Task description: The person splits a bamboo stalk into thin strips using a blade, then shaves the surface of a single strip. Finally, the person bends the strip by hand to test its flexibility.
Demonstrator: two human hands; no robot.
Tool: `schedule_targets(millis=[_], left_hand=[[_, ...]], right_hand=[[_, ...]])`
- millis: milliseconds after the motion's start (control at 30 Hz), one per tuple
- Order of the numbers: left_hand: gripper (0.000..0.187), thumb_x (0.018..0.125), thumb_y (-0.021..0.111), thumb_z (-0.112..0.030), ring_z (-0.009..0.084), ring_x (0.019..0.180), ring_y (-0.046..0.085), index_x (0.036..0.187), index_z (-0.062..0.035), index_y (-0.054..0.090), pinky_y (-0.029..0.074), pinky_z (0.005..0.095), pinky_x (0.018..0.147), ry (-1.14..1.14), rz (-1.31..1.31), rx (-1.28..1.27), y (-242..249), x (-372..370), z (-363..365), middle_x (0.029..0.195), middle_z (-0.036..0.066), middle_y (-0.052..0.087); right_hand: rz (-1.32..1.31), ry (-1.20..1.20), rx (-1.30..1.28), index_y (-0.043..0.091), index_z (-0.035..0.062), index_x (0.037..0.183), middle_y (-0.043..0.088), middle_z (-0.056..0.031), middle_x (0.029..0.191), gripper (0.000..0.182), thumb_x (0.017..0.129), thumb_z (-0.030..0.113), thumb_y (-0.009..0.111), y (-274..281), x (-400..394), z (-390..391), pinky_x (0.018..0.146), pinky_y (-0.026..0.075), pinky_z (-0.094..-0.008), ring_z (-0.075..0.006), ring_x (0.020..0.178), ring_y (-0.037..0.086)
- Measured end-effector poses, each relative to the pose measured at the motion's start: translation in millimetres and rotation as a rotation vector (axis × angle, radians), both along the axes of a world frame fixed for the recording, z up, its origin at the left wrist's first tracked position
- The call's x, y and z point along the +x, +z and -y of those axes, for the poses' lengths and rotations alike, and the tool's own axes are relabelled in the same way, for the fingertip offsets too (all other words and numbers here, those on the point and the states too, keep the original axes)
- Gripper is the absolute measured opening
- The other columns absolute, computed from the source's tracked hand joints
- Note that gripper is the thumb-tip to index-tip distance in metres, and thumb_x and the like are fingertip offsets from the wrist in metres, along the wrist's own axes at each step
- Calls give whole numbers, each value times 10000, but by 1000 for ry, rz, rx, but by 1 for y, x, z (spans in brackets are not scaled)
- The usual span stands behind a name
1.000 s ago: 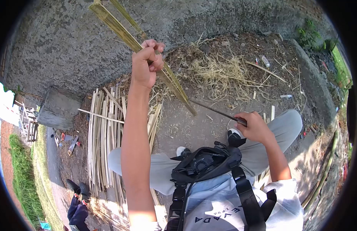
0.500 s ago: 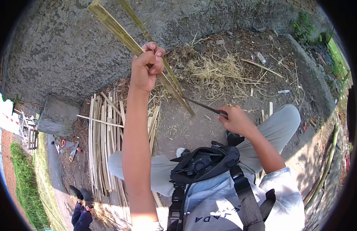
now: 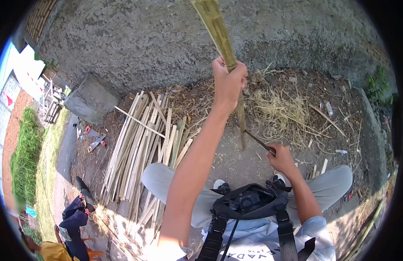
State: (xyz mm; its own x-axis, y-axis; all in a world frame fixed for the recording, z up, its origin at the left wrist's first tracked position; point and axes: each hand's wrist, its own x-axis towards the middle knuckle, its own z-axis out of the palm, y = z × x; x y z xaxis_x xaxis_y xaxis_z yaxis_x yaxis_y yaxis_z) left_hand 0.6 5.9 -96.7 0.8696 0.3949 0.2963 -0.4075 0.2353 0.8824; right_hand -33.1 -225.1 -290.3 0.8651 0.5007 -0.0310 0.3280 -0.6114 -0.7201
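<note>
My left hand (image 3: 229,82) is wrapped around a long greenish bamboo strip (image 3: 219,37), held nearly upright in front of the wall. The strip's lower end hangs just above the ground. In my right hand (image 3: 280,158) is the handle of a dark knife (image 3: 259,142). The blade points up and left, and its tip end meets the lower part of the strip. Whether the strip is one piece or two overlapping ones cannot be made out.
Split bamboo strips (image 3: 134,148) lie piled at the left, near a concrete block (image 3: 91,100). Saws (image 3: 96,142) rest beyond them. Shavings (image 3: 282,111) lie by the wall (image 3: 166,43). Another person (image 3: 75,224) is at lower left.
The view has shifted left, bringing more of the other person into sight. The bamboo has swung more upright, and its two separate lengths now overlap. The knife remains against its lower part.
</note>
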Motion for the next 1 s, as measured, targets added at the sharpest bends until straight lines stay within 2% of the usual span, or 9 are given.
schedule_targets(millis=[100,200,267,433,633,733,833,933,1000], left_hand=[[551,750,558,44,91,525,433,1204,-17,253,340,238,430,-209,-39,1,7,-4,1,982,164,528],[618,720,543,55,92,529,440,1234,-27,209,339,237,429,-275,-107,7,9,-7,2,998,167,526],[762,705,521,56,89,518,430,1338,-45,108,334,233,432,-352,-118,7,8,-11,3,972,157,545],[883,682,510,67,84,508,430,1406,-81,24,323,226,437,-412,-120,12,9,-12,-1,932,140,579],[1021,660,531,79,99,520,436,1467,-126,-59,327,236,445,-472,-158,10,8,-15,-3,916,145,584],[1059,648,540,83,108,527,439,1482,-140,-73,329,245,449,-500,-159,9,7,-14,-2,908,150,581],[1079,640,536,90,110,519,442,1486,-144,-92,329,246,445,-520,-163,-9,8,-14,-1,907,156,585],[1100,641,535,92,112,504,442,1492,-154,-117,331,242,443,-536,-157,-3,8,-16,-1,907,162,588],[1107,644,531,94,113,497,443,1495,-162,-129,332,240,440,-545,-157,11,8,-18,-2,910,166,591]], right_hand=[[-7,102,-169,657,-28,950,650,-290,827,237,810,164,660,-40,4,-3,750,503,-511,-468,818,632],[81,125,-153,639,-41,927,646,-290,815,244,823,179,649,-98,-4,3,738,490,-528,-486,799,620],[12,127,-104,637,-46,827,613,-231,668,293,852,246,652,-115,0,5,644,467,-487,-408,629,590],[-313,-25,-36,611,-39,707,494,-151,522,402,872,324,662,-40,7,-10,525,392,-394,-238,489,447],[82,-5,108,615,-26,833,472,-148,537,331,908,297,628,9,-7,-33,502,372,-389,-212,477,409],[115,-55,234,611,-16,873,497,-172,553,307,929,286,608,1,-10,-45,513,391,-413,-288,475,474],[118,-50,241,622,-15,861,549,-222,603,331,937,306,597,-44,-6,-43,542,417,-456,-393,543,562],[80,-29,-45,640,-12,859,597,-254,667,358,927,338,603,-80,-3,-23,586,460,-481,-443,645,612],[115,26,-110,649,-9,858,614,-264,698,373,912,358,617,-93,2,-14,607,482,-484,-452,650,613]])
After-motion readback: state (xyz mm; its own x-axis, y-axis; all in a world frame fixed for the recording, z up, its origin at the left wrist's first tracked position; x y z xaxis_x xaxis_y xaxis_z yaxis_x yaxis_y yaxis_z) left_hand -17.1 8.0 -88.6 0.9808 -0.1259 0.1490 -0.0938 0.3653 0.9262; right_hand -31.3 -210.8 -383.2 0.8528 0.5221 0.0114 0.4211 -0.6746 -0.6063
